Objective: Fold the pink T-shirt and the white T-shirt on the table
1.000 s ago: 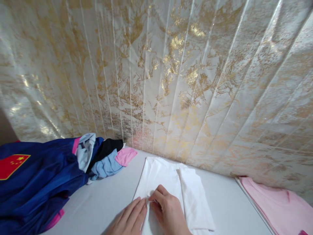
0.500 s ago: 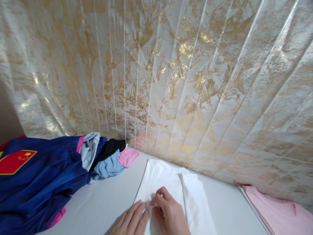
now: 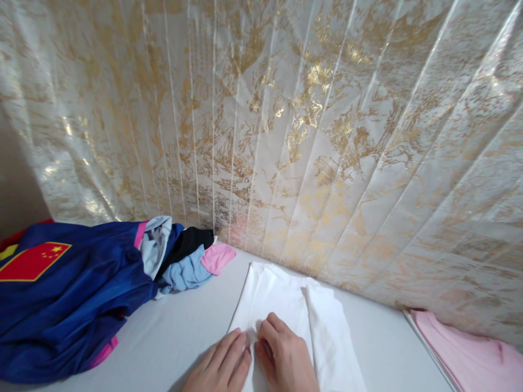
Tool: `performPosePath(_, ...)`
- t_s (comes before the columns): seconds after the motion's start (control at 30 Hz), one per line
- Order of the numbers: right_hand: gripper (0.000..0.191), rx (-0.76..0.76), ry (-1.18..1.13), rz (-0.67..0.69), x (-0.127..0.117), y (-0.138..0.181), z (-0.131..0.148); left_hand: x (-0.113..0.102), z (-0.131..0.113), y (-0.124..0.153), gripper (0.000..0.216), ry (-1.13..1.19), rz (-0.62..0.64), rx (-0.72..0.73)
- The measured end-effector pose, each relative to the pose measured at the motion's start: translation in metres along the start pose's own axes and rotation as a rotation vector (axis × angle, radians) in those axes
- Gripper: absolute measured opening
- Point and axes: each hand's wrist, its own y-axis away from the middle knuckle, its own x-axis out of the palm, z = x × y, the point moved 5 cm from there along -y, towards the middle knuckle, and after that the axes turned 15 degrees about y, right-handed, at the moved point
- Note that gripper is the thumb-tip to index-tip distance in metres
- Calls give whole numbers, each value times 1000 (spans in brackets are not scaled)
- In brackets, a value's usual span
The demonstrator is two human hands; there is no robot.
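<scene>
A white garment [image 3: 281,288], folded into a long panel with a loose flap along its right side, lies on the pale sheet in front of me. My left hand [image 3: 223,362] rests on its left edge, fingers stretched out and lying flat. Just to the right, my right hand [image 3: 286,356] has its fingers curled in a pinch at the cloth near the left fingertips. The pinched bit of fabric is mostly hidden under the fingers. The garment's near end runs out of view at the bottom.
A pile of clothes lies at the left: a dark blue garment [image 3: 93,294] with a red flag patch, a light blue cloth [image 3: 186,270], a black cloth [image 3: 190,242] and a pink cloth [image 3: 218,257]. Folded pink clothing [image 3: 466,348] sits at right. A gold-patterned covering [image 3: 261,125] rises behind.
The view has shifted slightly, so everything sits a little further right. My right fingers have curled in closer to the cloth; the left hand stays flat on the garment.
</scene>
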Motion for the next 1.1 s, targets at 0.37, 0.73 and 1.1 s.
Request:
performPosePath(0.37,16,28,-255,74,-3,6,-2,-5,0,-3,30,20,87,-1)
performPosePath(0.73,23,29,-423,146,-10,3,-3,3,-3,3,24,75,124,-64)
performPosePath(1.1,29,-37,-445,265,-17,0,3,-11,-1,-6,60,225,153,-117)
